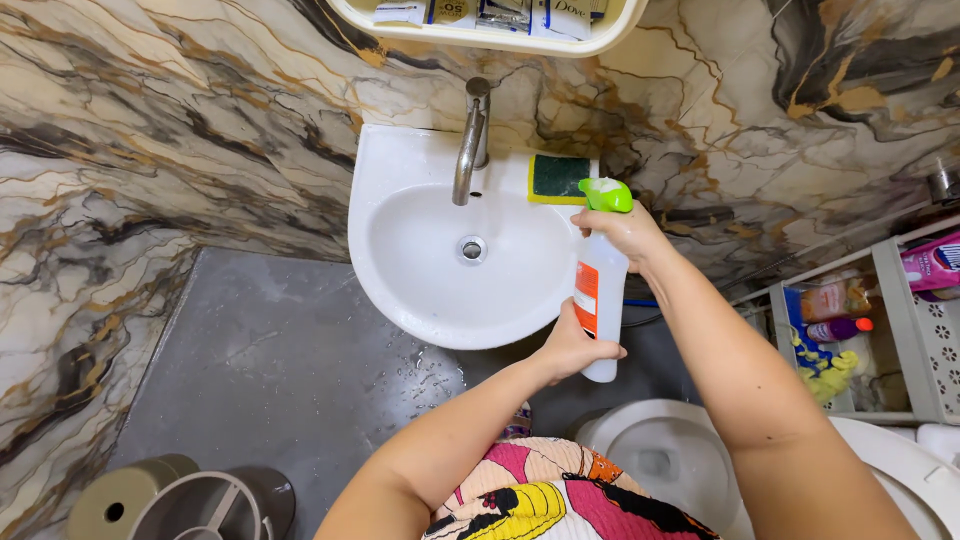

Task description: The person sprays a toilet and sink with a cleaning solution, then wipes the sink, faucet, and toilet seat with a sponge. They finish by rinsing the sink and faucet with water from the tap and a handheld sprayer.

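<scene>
Head view, bathroom, looking down.

Bottle [600, 290]: white spray type, green nozzle, orange label; held upright over the near right rim of the sink [400, 170].
Right hand [628, 232]: closed round the bottle's neck just under the nozzle.
Left hand [567, 347]: wrapped round the bottle's lower body.
Sink: white, holds nothing but a drain; wet.
Tap [470, 140]: at the far rim, no water seen running.
Sponge [558, 179]: green and yellow, on the far right ledge, just beyond the nozzle.
Shelf [500, 38]: far, above the tap; holds small packets.
Rack [900, 330]: right; holds bottles and a yellow-green cloth.
Toilet [650, 450]: near right, bowl open.
Bin [215, 505]: near left, grey.
Floor [270, 350]: grey, water drops near the sink.

Risks, judged: wet hands could let the bottle slip toward the toilet; the wet floor could cause a slip.
</scene>
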